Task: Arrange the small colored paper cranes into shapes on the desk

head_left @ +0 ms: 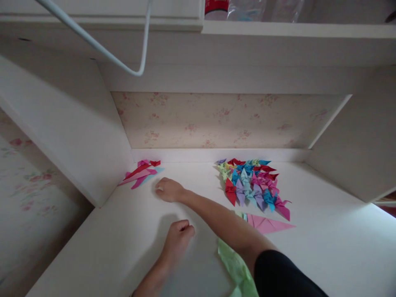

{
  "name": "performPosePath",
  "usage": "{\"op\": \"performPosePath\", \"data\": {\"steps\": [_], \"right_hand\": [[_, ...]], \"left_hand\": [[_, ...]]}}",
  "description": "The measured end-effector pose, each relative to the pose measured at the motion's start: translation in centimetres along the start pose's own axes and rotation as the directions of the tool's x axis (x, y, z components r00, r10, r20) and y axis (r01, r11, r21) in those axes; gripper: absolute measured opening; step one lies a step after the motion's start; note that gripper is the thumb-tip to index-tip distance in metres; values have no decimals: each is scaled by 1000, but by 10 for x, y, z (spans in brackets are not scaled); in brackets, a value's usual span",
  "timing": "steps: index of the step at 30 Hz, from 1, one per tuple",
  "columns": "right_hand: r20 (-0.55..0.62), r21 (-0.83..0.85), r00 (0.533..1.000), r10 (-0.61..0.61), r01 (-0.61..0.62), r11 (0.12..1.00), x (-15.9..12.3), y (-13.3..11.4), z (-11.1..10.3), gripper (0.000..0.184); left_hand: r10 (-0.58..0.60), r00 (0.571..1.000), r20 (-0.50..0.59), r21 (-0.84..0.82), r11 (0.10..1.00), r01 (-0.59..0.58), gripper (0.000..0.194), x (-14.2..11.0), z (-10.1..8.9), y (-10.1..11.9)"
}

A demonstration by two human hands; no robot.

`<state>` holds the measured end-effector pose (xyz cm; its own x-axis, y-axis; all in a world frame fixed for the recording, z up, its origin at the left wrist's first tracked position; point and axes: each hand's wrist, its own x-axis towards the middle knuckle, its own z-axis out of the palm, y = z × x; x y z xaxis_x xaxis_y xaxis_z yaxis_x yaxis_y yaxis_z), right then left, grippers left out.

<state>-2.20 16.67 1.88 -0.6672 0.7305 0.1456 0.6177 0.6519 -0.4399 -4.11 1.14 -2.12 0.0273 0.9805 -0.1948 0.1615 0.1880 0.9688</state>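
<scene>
My right hand [169, 190] reaches across to the left, its fingers curled closed, just right of a small pile of folded paper pieces [140, 173] in red, pink and light blue. Whether anything is inside its fingers is hidden. Nearer to me, my left hand [179, 237] is closed in a fist above the white desk [117, 239], with nothing showing from it. Many folded paper cranes [247, 181] in red, purple, blue, green and pink lie grouped at the right. In front of them is a pink folded paper [269, 224], partly behind my right forearm. A light green paper sheet [235, 264] lies under that arm.
A white shelf [247, 49] spans above the desk, with clear plastic containers [247, 9] and a red item [216, 8] on it. A bent white rod [136, 73] hangs at upper left. White side panels [71, 123] and a flowered back wall [216, 119] enclose the desk.
</scene>
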Motion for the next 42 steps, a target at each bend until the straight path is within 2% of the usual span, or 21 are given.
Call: {"op": "performPosePath", "data": {"steps": [4, 8, 12, 16, 21, 24, 27, 30, 32, 34, 39, 42], "right_hand": [[-14, -148, 999, 40, -42, 988, 51, 0, 18, 38], [-7, -246, 999, 47, -47, 968, 86, -1, 33, 39], [33, -302, 999, 38, -27, 953, 106, 0, 43, 35], [40, -328, 998, 40, -25, 944, 108, 2, 47, 32], [3, -334, 1000, -17, 17, 942, 91, 4, 37, 30], [-3, -327, 999, -43, 40, 944, 75, 7, 25, 25], [-18, -302, 999, -31, 25, 953, 52, 12, 15, 23], [-77, -252, 997, -8, -11, 968, 23, 17, 6, 30], [-137, -203, 991, 1, -30, 979, 2, 21, 1, 37], [-196, -147, 981, 13, -43, 988, -17, 25, -5, 36], [-342, 1, 935, 98, -104, 995, -61, 35, -21, 33], [-481, 289, 849, 218, -82, 954, -90, 38, -33, 32]], "left_hand": [[8, 1000, 2, -18, 1000, -8, 25, 0, 0, 4], [39, 995, 88, -133, 991, -28, 26, 3, 0, 11], [10, 998, 68, -153, 988, 1, 26, 3, -2, 14], [40, 998, 47, -158, 987, -32, 31, 1, -3, 17], [28, 995, 98, -63, 998, -22, 26, 2, 0, 14], [59, 987, 148, -53, 997, -51, 26, 4, 2, 9], [58, 994, 97, 7, 998, -59, 21, 5, 2, 5], [25, 999, 30, 56, 998, -27, 21, 5, 1, 3], [11, 999, 35, 28, 1000, -12, 23, 4, 0, 4], [-8, 999, 47, -14, 1000, 9, 25, 4, -1, 7], [-30, 996, 87, -137, 990, 42, 32, 3, -2, 12], [3, 995, 105, -219, 976, 20, 37, 3, -3, 9]]}}
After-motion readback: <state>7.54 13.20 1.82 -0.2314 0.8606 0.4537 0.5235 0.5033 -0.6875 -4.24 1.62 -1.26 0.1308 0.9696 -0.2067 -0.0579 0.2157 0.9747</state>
